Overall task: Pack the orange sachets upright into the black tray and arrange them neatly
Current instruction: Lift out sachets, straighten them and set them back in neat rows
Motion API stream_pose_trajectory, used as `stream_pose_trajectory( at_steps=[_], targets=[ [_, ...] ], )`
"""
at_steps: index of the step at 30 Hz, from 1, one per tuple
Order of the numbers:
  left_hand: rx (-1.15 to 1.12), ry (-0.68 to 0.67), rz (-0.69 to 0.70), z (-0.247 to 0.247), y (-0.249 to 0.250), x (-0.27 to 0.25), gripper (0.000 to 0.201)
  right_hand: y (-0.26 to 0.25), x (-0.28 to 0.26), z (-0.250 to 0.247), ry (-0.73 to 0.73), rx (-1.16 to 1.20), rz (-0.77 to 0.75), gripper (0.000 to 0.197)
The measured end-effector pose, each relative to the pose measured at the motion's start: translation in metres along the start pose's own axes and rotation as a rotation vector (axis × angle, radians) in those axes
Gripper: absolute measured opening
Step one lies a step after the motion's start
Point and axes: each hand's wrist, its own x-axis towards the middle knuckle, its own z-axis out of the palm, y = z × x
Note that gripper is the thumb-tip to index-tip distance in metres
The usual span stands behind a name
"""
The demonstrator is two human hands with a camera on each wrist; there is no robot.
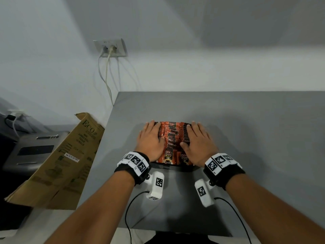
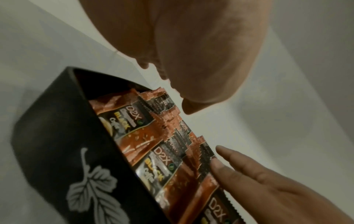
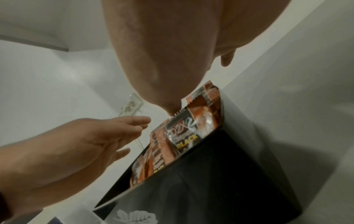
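Several orange sachets (image 1: 173,141) stand upright in rows inside the black tray (image 1: 175,167) on the grey table. My left hand (image 1: 151,138) lies flat with straight fingers on the tops of the left rows. Over the right rows my right hand (image 1: 197,140) lies flat in the same way. In the left wrist view the left hand (image 2: 191,45) hovers over the sachets (image 2: 153,144), the tray (image 2: 57,136) shows a white leaf print, and the right hand (image 2: 268,189) touches the sachet tops. The right wrist view shows the right hand (image 3: 172,53), the sachets (image 3: 184,131), the tray (image 3: 220,174) and the left hand (image 3: 67,144).
A brown cardboard box (image 1: 61,161) leans against the table's left edge, beside a grey machine (image 1: 35,148). A wall socket (image 1: 110,48) with hanging cables is behind the table's far left corner. Thin black cables (image 1: 130,208) run from my wrist cameras over the near edge.
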Motion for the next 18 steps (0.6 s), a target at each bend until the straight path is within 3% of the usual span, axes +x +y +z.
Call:
stream_pose_trajectory(
  at_steps=[6, 11, 16, 18],
  targets=[
    [0.111, -0.186, -0.027, 0.004, -0.001, 0.006, 0.072, 0.001, 0.009, 0.013, -0.061, -0.052, -0.005, 0.078],
    [0.103, -0.208, -0.027, 0.007, -0.004, 0.006, 0.073, 0.003, 0.014, 0.016, -0.06, -0.043, 0.003, 0.078],
    [0.08, -0.127, 0.008, 0.008, -0.003, 0.01, 0.072, 0.002, 0.016, 0.021, -0.053, -0.036, 0.007, 0.081],
    [0.104, -0.167, 0.005, 0.009, -0.002, 0.011, 0.072, 0.002, 0.017, 0.024, -0.062, -0.049, 0.013, 0.083]
  ],
)
